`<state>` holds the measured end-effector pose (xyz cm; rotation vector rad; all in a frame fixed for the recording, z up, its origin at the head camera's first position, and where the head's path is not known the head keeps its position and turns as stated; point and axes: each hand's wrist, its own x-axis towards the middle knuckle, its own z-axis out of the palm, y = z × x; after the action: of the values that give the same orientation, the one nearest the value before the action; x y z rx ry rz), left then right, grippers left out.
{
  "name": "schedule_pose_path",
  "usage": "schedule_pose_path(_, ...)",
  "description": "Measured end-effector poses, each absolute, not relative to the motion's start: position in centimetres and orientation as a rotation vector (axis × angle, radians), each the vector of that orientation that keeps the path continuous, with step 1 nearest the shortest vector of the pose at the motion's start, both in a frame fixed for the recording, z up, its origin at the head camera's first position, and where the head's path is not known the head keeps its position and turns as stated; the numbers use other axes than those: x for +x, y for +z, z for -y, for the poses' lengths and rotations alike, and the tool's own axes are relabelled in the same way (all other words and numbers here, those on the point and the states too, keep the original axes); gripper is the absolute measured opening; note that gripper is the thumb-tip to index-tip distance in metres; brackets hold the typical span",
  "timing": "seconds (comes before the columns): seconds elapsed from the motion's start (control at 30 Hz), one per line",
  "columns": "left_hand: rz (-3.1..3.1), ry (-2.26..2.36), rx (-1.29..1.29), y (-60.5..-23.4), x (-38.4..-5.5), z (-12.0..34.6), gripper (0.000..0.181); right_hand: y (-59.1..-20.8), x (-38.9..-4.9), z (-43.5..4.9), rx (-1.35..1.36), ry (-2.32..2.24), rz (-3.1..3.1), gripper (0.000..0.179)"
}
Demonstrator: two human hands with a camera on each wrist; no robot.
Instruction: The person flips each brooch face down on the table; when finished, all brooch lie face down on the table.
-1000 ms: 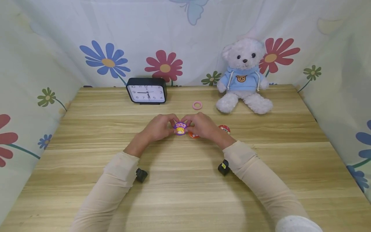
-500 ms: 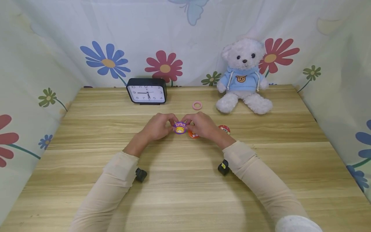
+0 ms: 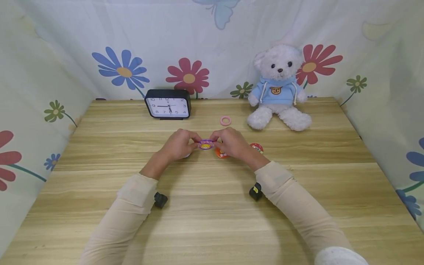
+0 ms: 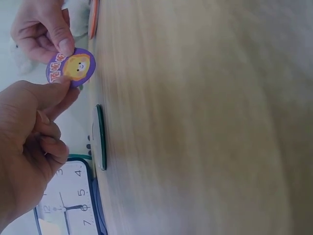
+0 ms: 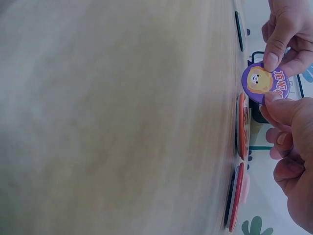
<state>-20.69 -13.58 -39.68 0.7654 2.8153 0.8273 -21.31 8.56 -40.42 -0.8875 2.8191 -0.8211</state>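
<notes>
A round purple button badge (image 3: pixel 206 144) with a yellow bear face is held between both hands, raised off the table. My left hand (image 3: pixel 179 145) pinches its left edge with thumb and forefinger. On the opposite edge, my right hand (image 3: pixel 232 142) pinches it likewise. Below the right hand lies an orange badge (image 3: pixel 221 153), partly covered. A red badge (image 3: pixel 257 148) is to the right, behind that wrist. In the left wrist view, a green-rimmed badge (image 4: pixel 100 137) lies flat near the left hand; the head view shows only a sliver of it.
A black alarm clock (image 3: pixel 168 105) stands at the back left. A white teddy bear (image 3: pixel 279 86) in a blue hoodie sits at the back right. Between them, a pink ring (image 3: pixel 225 120) lies on the wooden table (image 3: pixel 205 221). Flowered cloth (image 3: pixel 218 48) hangs behind.
The purple badge has tilted, so its face looks narrower in the head view. My left hand has shifted slightly left. A sliver of another badge now shows beneath it.
</notes>
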Motion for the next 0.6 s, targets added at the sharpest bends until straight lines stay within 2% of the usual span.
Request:
schedule_pose_path(0.3, -2.712, 0.935, 0.795, -40.2, -20.9, 14.1, 0.017, -40.5, -21.3, -8.6, -0.894, -0.855, -2.751, 0.013)
schedule_pose_path(0.6, -2.465, 1.201, 0.630, -40.9, -21.1, 14.8, 0.016, -40.3, -20.9, -8.5, -1.043, -0.721, -2.751, 0.011)
